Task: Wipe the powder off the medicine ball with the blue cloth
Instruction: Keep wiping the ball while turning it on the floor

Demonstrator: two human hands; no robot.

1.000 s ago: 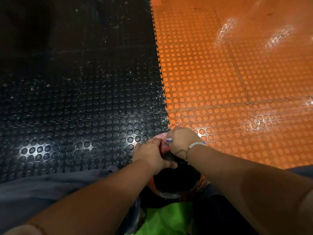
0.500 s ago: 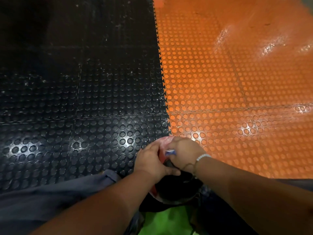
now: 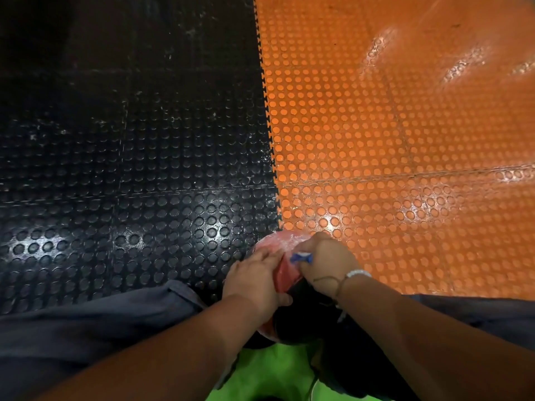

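Though powder-dusted, round red medicine ball (image 3: 275,242)

There is one medicine ball (image 3: 282,244), red and black and dusted white. One blue cloth (image 3: 301,257) is in view, with only a small corner showing. There are two hands, the left hand (image 3: 254,282) and the right hand (image 3: 327,264). The right wrist carries two bands: one white beaded bracelet (image 3: 359,274) and one thin dark cord (image 3: 333,280). Two floor colours meet at one toothed seam (image 3: 267,125): black studded tiles (image 3: 130,169) and orange studded tiles (image 3: 405,169). The number of tiles cannot be told. There are two grey trouser legs (image 3: 86,322) and one patch of bright green fabric (image 3: 260,371).
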